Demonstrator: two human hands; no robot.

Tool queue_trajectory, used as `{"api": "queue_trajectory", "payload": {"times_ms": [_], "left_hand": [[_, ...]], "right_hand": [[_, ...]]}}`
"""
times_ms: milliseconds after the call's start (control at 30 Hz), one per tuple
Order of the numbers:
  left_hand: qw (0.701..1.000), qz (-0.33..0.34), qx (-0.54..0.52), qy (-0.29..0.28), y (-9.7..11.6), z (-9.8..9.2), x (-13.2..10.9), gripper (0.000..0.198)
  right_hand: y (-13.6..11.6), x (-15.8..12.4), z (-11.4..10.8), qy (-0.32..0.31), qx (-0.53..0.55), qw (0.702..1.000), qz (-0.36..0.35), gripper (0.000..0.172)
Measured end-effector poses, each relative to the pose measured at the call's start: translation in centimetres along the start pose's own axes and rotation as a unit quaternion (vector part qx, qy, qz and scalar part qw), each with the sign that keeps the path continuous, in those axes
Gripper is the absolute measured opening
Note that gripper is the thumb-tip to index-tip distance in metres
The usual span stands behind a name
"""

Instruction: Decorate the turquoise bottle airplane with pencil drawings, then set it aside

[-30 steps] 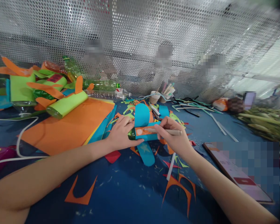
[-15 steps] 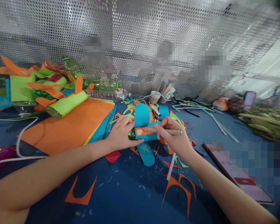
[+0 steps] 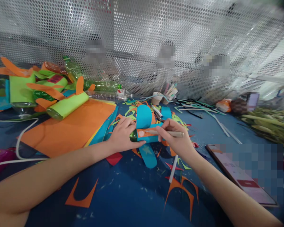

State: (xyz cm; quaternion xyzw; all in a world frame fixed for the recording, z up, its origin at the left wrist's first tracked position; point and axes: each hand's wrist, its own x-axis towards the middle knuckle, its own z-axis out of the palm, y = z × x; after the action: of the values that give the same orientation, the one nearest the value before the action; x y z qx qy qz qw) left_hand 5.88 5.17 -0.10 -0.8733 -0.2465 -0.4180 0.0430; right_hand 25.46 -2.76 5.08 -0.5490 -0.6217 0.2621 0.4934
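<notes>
A toy plane (image 3: 150, 138) made from a green plastic bottle lies on its side on the table, wrapped in blue paper with an orange strip along it. One blue wing (image 3: 144, 115) stands up behind; the other, a star on it, points toward me. My left hand (image 3: 123, 135) is closed round the bottle's green end. In my right hand (image 3: 174, 135) is a pale pen (image 3: 178, 134), its tip at the orange strip beside a whitish round spot. My right fingers cover part of the plane's tail end.
Orange card sheets (image 3: 73, 126) are stacked at left, with a green-wrapped bottle plane (image 3: 68, 105) on top. Paper scraps surround the plane, and cut orange pieces (image 3: 82, 198) lie nearer me. A phone (image 3: 241, 176) rests at right. Cups of pens (image 3: 156, 98) stand by the perforated metal screen.
My hands, the pen and the plane stay almost in place; the pen has shifted very slightly to the left.
</notes>
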Motion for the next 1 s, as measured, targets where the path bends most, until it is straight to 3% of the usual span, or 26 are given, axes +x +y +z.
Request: {"api": "queue_trajectory", "payload": {"times_ms": [1000], "left_hand": [[1.000,0.009,-0.008,0.015,0.02,0.02,-0.03,0.052]], "right_hand": [[0.09,-0.01,0.06,0.012,-0.024,1.000,0.000,0.024]]}}
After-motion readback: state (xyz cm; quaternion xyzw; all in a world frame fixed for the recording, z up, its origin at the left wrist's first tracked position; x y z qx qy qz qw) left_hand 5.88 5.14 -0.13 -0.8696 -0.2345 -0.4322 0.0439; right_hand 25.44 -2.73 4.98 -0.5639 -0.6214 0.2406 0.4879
